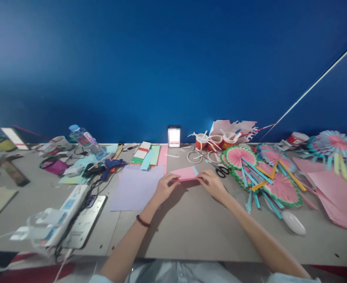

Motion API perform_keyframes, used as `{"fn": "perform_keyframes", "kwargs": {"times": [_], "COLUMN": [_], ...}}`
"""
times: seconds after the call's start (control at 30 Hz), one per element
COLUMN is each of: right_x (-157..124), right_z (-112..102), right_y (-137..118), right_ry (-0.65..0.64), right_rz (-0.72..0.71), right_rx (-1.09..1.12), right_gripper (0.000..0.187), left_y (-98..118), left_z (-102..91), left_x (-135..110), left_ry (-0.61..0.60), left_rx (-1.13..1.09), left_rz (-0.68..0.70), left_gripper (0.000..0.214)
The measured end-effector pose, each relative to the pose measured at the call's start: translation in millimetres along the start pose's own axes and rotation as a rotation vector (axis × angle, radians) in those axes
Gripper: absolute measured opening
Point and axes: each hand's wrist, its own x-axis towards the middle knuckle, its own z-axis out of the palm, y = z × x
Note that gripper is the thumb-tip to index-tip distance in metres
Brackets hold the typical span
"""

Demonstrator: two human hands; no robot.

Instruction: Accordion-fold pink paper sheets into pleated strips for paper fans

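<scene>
A small pink paper piece (185, 173) with a light blue strip at its right end is stretched between my hands over the table. My left hand (167, 186) pinches its left end, a dark beaded bracelet on that wrist. Its right end is pinched by my right hand (213, 184). A sheet of lilac paper (138, 188) lies left of my left hand. Black-handled scissors (222, 171) rest just beyond my right hand. To the right are pink paper fans (282, 188) with green edges and blue and orange strips.
At left are a white power strip (70, 210), a phone (86, 222), a blue glue gun (110, 169) and a leaning plastic bottle (88, 142). Red cups (201, 141) stand near the blue wall. A white spoon-shaped item (293, 223) and pink sheets (340, 192) lie at right.
</scene>
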Motion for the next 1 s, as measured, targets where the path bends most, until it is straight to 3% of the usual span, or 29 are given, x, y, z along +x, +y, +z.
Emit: {"fn": "perform_keyframes", "kwargs": {"times": [0.17, 0.37, 0.5, 0.7, 0.87, 1.0], "right_x": [1, 0, 0, -2, 1, 3], "right_z": [-12, -25, -30, -35, -41, -40], "right_y": [-4, -17, -26, -35, -42, -44], "right_ry": [0.048, 0.085, 0.125, 0.159, 0.077, -0.043], "right_rz": [0.036, 0.092, 0.094, 0.125, 0.200, 0.356], "right_rx": [0.155, 0.239, 0.255, 0.262, 0.322, 0.507], "right_gripper": [0.019, 0.021, 0.021, 0.023, 0.023, 0.020], "left_y": [11, 23, 33, 47, 44, 40], "left_z": [-3.3, -1.9, -1.8, -8.1, -13.8, -17.9], "left_x": [1, -4, -8, -7, -1, 5], "left_ry": [0.150, 0.242, 0.313, 0.298, 0.328, 0.384], "left_rx": [-0.188, -0.303, -0.293, -0.271, -0.408, -0.444], "left_rz": [-0.180, -0.311, -0.294, -0.272, -0.372, -0.381], "left_gripper": [0.027, 0.030, 0.024, 0.017, 0.030, 0.039]}}
